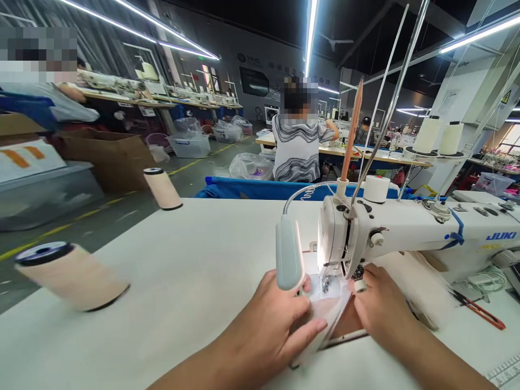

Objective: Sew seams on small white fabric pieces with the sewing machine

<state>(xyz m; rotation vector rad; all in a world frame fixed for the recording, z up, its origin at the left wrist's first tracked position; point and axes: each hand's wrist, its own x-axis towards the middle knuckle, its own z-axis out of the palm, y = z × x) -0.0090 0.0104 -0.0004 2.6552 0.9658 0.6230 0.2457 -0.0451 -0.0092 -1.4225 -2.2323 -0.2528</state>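
Observation:
A thin white fabric piece (324, 310) lies under the presser foot of a white sewing machine (402, 225), lit by the machine's lamp (289, 254). My left hand (276, 314) holds the fabric on the left of the needle, with the thumb over its near part; the lamp head hides some fingers. On the right of the needle my right hand (382, 303) is closed at the fabric's edge, its fingertips partly behind a machine knob. A skin-coloured patch shows through the fabric between the hands.
Two cream thread cones (77, 276) stand on the white table (195, 292) at left. Red-handled snips (479, 311) and a clear ruler (506, 371) lie at right, near a beige cloth bundle (422, 287). Ahead, a person (298, 146) sits beyond a blue cloth bin (244, 188).

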